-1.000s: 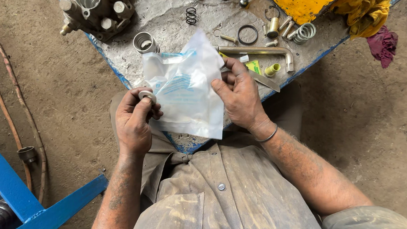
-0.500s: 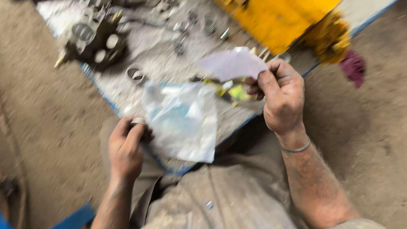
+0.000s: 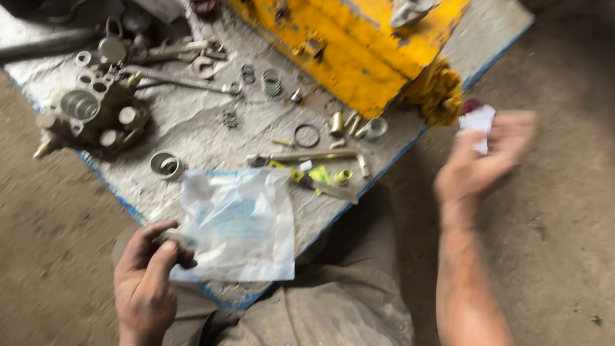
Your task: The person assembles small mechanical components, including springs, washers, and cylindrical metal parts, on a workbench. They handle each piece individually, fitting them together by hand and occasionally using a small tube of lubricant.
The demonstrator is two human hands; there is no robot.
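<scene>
Two grimy hands: left pinches crinkly plastic bag, right white scrap.

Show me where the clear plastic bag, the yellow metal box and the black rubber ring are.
clear plastic bag [image 3: 240, 226], head view, middle of the bag's flat face.
yellow metal box [image 3: 349, 32], head view, on its worn lid.
black rubber ring [image 3: 307, 136], head view, on the ring's lower band.

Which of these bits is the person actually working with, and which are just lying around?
In hand:
- left hand pinching a small ring
- clear plastic bag beside it
- right hand holding a white scrap

Lying about:
- metal valve block
- yellow toolbox
- black O-ring
- springs
</scene>
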